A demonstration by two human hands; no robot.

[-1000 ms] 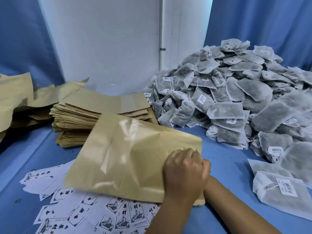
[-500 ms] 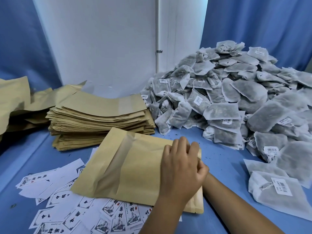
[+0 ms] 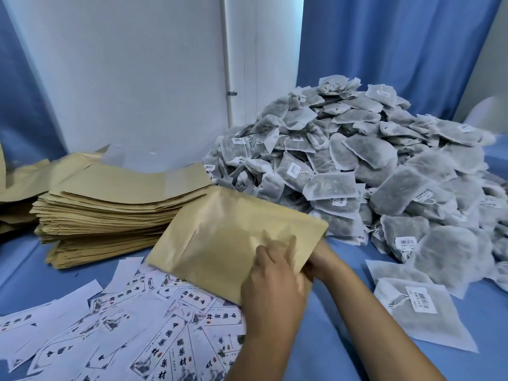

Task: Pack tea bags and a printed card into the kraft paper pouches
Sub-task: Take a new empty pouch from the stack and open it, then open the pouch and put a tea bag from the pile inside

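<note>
My left hand (image 3: 270,273) is lying fingers-out on top of a kraft pouch (image 3: 233,243), pressing its near corner. My right hand (image 3: 320,261) is gripping the pouch's right end, fingers tucked beneath. The pouch is lying over the printed cards (image 3: 154,325), its long axis slanting from near left to far right. Whether anything is inside, I cannot tell. Stacked pouches (image 3: 110,207) are sitting left, a heap of tea bags (image 3: 384,171) right.
</note>
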